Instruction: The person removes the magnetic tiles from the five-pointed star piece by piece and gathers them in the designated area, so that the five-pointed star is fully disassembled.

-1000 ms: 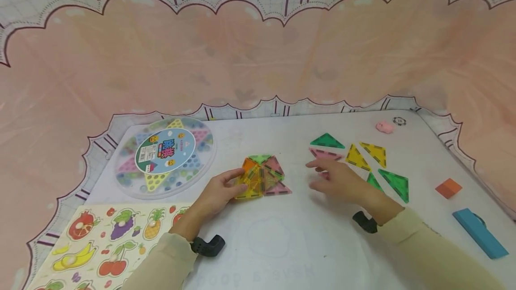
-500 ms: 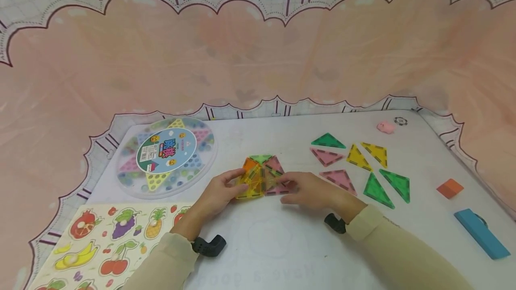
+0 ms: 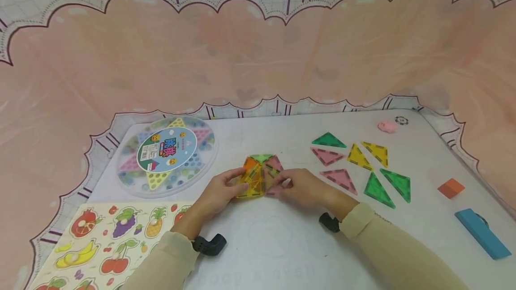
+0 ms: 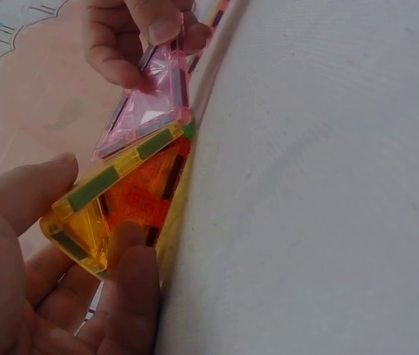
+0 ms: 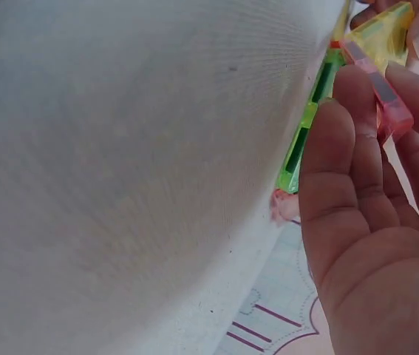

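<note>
A cluster of translucent magnetic tiles sits on the white table, with a light green tile point(image 3: 260, 159) at its far side and an orange tile point(image 4: 142, 192) at its left. My left hand point(image 3: 219, 189) holds a yellow magnetic tile point(image 4: 117, 177) at the cluster's left, thumb on its upper edge and fingers below; the tile stands tilted. From the right, my right hand point(image 3: 304, 188) pinches a pink triangular magnetic tile point(image 4: 150, 107) between thumb and fingers. This pink tile leans up against the yellow one at its edge. In the right wrist view, a green tile edge point(image 5: 312, 118) lies under the right fingers.
To the right lie loose triangles: a green tile point(image 3: 328, 140), a pink tile point(image 3: 339, 180), a yellow tile point(image 3: 359, 157) and several others. Farther right are an orange block point(image 3: 450, 188) and blue bar point(image 3: 482, 234). Left are a round game box point(image 3: 167, 151) and fruit board point(image 3: 92, 245).
My right hand has moved left from the loose tiles to the cluster and now pinches a pink tile there. My left hand has stayed on the yellow tile.
</note>
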The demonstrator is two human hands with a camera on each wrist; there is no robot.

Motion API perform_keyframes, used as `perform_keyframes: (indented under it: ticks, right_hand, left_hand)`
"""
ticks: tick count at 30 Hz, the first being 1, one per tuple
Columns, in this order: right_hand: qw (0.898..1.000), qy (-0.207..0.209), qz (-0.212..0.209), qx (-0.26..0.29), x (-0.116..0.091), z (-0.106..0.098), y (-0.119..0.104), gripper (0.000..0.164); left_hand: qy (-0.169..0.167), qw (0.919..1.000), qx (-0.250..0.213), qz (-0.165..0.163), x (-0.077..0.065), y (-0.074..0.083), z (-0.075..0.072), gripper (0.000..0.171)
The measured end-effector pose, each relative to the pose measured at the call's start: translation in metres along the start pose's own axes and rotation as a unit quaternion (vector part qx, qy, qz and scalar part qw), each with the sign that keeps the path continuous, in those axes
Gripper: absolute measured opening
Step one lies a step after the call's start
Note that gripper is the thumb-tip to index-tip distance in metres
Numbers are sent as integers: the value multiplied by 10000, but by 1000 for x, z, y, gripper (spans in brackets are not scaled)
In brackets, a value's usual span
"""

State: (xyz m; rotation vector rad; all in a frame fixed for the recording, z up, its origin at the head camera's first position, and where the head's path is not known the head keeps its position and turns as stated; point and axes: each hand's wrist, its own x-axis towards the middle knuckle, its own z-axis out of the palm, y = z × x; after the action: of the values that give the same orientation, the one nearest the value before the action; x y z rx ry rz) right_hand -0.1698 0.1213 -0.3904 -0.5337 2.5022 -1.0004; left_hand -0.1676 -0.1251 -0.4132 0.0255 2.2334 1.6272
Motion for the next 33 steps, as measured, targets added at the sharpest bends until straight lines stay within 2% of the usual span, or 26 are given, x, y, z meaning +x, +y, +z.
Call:
perform_keyframes:
  ticks: [6,12,18,24,27,33]
  right_hand:
    - [9991,-406,62,-100,-6,-3,1,18]
    - [9975,-640,-191,-225,-22,-13,4,17]
    - [9989,-262,173,-341,-48,-20,21,19]
    - [9975,166,367,-577,-72,-29,40,21]
    - [9957,316,560,-667,-81,-33,48,23]
    - [9939,530,634,-730,-92,-41,64,25]
  left_hand:
    - [-49,9999,39,79,1,-2,0,53]
    - [-98,9999,56,81,3,-3,1,55]
    - [-114,9999,22,54,2,-1,1,55]
    - [-75,9999,120,92,3,-1,0,54]
    - [-106,9998,122,93,3,-1,0,54]
    - [-96,9999,76,49,2,-1,-1,52]
